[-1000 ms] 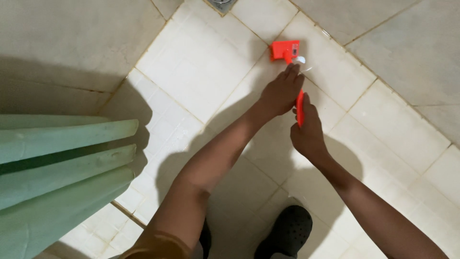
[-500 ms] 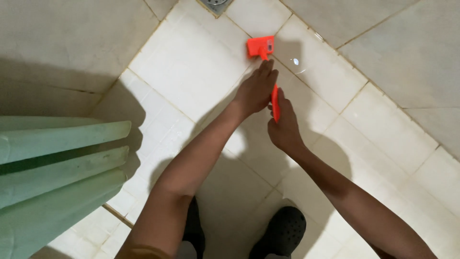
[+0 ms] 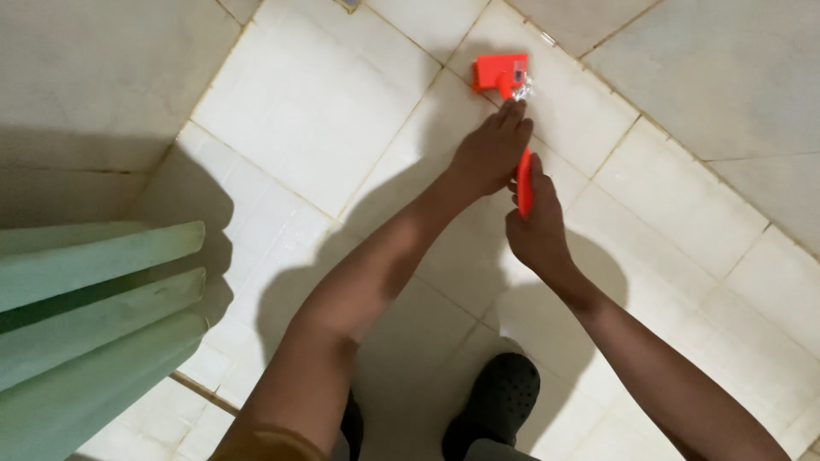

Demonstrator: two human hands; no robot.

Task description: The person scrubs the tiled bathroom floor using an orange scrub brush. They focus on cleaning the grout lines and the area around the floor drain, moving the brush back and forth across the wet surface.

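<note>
While both bare arms stretch down and forward toward the pale tiled floor (image 3: 325, 128), one bright red plastic scrubbing brush (image 3: 504, 75) is the only tool in sight, its blocky head lying on a tile near the top of the view and its slim red handle running back toward the person. Two hands work on it. The right hand (image 3: 536, 232) is curled shut around the handle, thumb laid along the top of it, so only a short strip of red shows above the fist. The left hand (image 3: 490, 152) lies palm down with fingers straight and close together, fingertips reaching to just behind the brush head; whether it grips the handle or only presses on it cannot be told from this angle. A small patch of white foam or glint sits right at the brush head beside those fingertips. Two dark perforated rubber clogs (image 3: 500, 401) show at the bottom edge, one plainly and one mostly hidden behind the left forearm. One pale green pleated curtain (image 3: 94, 324) hangs in three visible folds at the left side, well apart from the hands. No container shows anywhere in the view.
</note>
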